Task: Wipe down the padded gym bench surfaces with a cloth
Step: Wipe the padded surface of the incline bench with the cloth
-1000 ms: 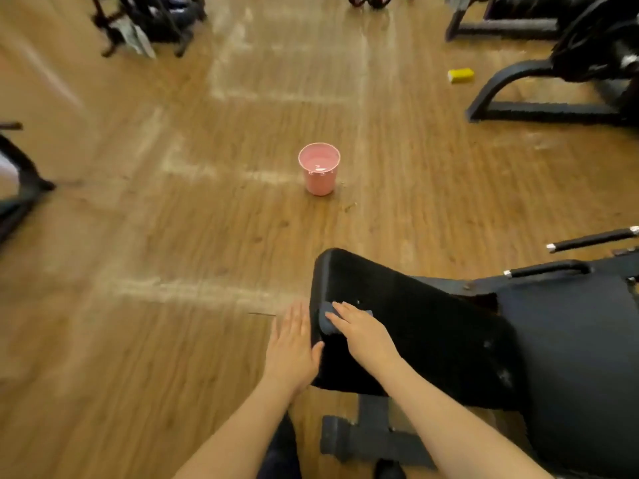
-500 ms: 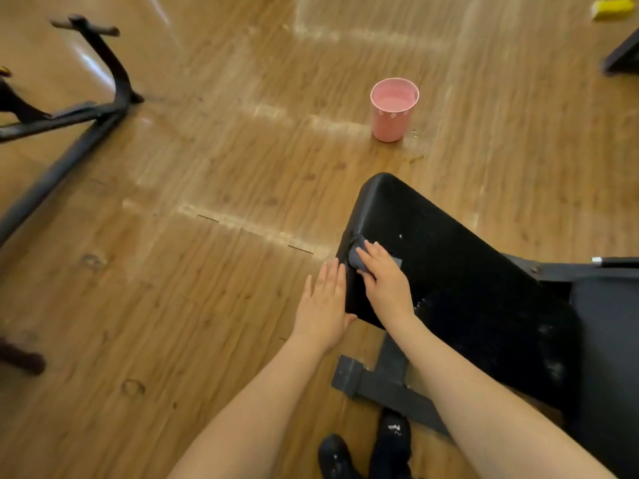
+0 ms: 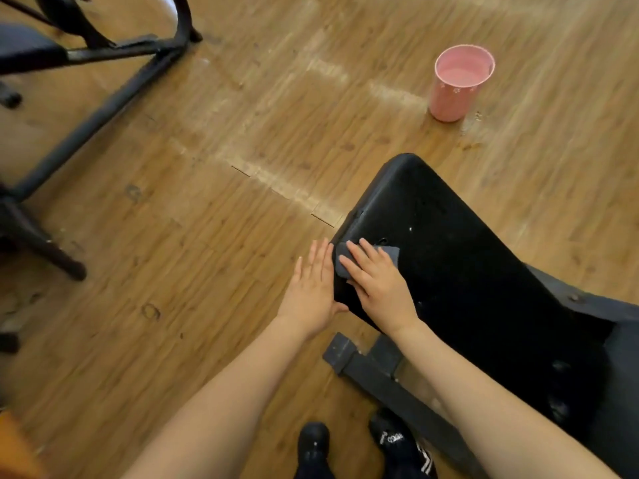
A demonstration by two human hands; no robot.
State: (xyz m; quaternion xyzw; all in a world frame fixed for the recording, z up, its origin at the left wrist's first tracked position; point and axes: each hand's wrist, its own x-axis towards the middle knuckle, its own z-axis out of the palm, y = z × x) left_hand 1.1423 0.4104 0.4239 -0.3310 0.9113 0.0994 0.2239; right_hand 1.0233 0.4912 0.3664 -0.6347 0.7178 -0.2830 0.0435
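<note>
The black padded bench (image 3: 460, 257) runs from the centre to the lower right, its narrow end pointing up-left. A small grey cloth (image 3: 389, 252) lies on the pad's near-left edge, mostly covered by my right hand (image 3: 378, 283), which presses it flat with straight fingers. My left hand (image 3: 313, 288) rests with straight fingers against the pad's left side, just beside the cloth. Part of the cloth wraps over the pad's edge between the two hands.
A pink cup (image 3: 458, 84) holding liquid stands on the wooden floor beyond the bench. The black frame of another machine (image 3: 103, 108) crosses the upper left. The bench's dark foot bar (image 3: 377, 371) lies by my black shoes (image 3: 363, 444).
The view has swung left and down, so the bench and cup sit further right. Both hands stay on the same end of the pad, the right one still pressing the cloth.
</note>
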